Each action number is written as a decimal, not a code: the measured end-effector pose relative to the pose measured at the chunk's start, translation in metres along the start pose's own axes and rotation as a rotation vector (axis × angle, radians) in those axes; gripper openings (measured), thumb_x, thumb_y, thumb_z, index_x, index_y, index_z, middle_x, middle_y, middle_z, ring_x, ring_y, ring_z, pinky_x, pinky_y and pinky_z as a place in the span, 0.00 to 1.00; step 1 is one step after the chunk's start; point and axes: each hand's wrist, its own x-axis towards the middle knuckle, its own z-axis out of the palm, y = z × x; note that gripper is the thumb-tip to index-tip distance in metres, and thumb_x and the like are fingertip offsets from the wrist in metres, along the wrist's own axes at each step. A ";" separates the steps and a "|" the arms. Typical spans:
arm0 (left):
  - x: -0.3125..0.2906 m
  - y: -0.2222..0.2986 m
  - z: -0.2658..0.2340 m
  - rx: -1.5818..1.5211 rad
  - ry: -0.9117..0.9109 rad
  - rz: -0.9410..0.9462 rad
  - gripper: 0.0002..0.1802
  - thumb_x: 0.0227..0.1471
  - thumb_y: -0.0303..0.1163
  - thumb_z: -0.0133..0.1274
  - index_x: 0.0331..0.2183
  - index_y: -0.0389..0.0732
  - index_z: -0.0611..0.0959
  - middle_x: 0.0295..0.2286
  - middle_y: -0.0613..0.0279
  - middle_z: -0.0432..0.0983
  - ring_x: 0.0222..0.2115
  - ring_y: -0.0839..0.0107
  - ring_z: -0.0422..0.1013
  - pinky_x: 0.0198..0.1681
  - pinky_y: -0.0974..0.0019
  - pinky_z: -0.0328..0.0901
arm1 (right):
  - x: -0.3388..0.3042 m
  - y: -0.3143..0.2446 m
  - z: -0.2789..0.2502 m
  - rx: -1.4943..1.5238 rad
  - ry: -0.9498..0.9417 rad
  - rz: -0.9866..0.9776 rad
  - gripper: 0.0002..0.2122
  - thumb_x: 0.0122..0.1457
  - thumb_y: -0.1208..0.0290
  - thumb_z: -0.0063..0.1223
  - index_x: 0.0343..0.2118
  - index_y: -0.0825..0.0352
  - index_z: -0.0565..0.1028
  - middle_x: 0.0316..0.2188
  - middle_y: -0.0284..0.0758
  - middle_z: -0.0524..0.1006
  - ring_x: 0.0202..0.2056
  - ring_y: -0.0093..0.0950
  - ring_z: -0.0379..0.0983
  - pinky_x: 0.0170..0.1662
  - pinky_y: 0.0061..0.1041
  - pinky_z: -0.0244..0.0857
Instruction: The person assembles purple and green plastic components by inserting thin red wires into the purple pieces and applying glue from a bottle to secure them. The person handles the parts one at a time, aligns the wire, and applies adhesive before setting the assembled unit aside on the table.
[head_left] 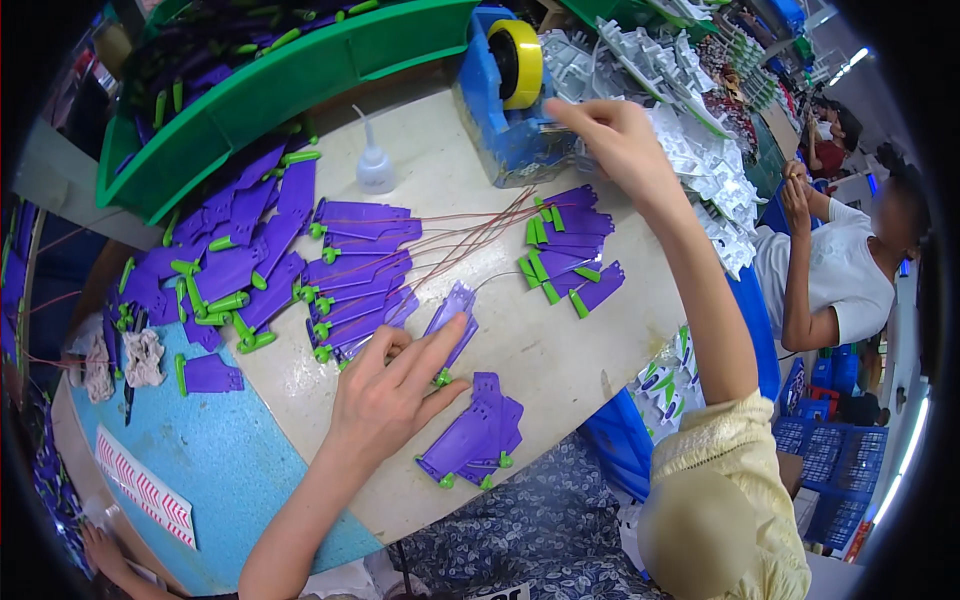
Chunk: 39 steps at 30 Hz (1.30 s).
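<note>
My left hand (385, 395) presses a flat purple plastic piece (462, 312) to the worktable, index finger along its top and thumb at its near end. A thin wire leads from that piece. At the far right, my right hand (620, 145) is closed in a pinch at the front of a blue tape dispenser (495, 130) holding a yellow tape roll (525, 65); any tape between the fingertips is too small to make out. Purple pieces with green ends and red wires (365, 235) lie left of centre. Two overlapping purple pieces (470, 435) rest beside my left wrist.
A green bin (330, 65) edges the far left, above a purple heap (250, 270). A white dropper bottle (375, 168) stands behind the wires. More purple pieces (575, 240) lie right, near piled grey-white parts (700, 170). A striped card (145, 485) lies front left. Another person (830, 265) is at right.
</note>
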 end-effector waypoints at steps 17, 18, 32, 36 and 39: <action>0.001 -0.001 -0.002 -0.136 0.009 -0.105 0.48 0.35 0.32 0.73 0.58 0.33 0.70 0.39 0.60 0.83 0.33 0.62 0.71 0.39 0.64 0.69 | -0.126 -0.008 0.025 0.490 -0.660 -0.012 0.10 0.62 0.68 0.59 0.43 0.64 0.84 0.25 0.27 0.78 0.28 0.13 0.67 0.27 0.18 0.57; 0.001 0.000 -0.001 -0.137 0.008 -0.099 0.47 0.36 0.32 0.73 0.58 0.33 0.71 0.39 0.61 0.83 0.33 0.63 0.70 0.39 0.63 0.69 | -0.139 0.005 0.040 0.537 -0.649 -0.062 0.10 0.63 0.68 0.58 0.44 0.65 0.84 0.24 0.27 0.77 0.26 0.14 0.66 0.25 0.19 0.56; -0.018 0.019 0.012 0.042 0.119 -0.122 0.23 0.37 0.27 0.71 0.40 0.38 0.84 0.40 0.52 0.75 0.37 0.56 0.73 0.38 0.58 0.70 | -0.151 0.015 0.083 -0.029 -0.183 -0.558 0.10 0.57 0.75 0.59 0.41 0.72 0.80 0.20 0.40 0.76 0.21 0.34 0.74 0.27 0.33 0.67; -0.010 0.022 0.005 -0.004 0.024 -0.249 0.31 0.36 0.27 0.72 0.46 0.36 0.80 0.40 0.49 0.73 0.38 0.54 0.71 0.40 0.58 0.69 | -0.121 -0.005 0.073 0.065 -0.221 -0.350 0.09 0.54 0.77 0.59 0.37 0.74 0.78 0.21 0.45 0.77 0.25 0.41 0.77 0.28 0.36 0.70; -0.011 0.018 0.009 -0.062 0.103 -0.237 0.37 0.36 0.27 0.73 0.50 0.32 0.74 0.40 0.47 0.72 0.38 0.53 0.71 0.40 0.57 0.69 | -0.098 -0.017 0.086 -0.105 -0.539 -0.481 0.05 0.46 0.81 0.56 0.26 0.76 0.79 0.21 0.50 0.79 0.25 0.42 0.80 0.28 0.37 0.72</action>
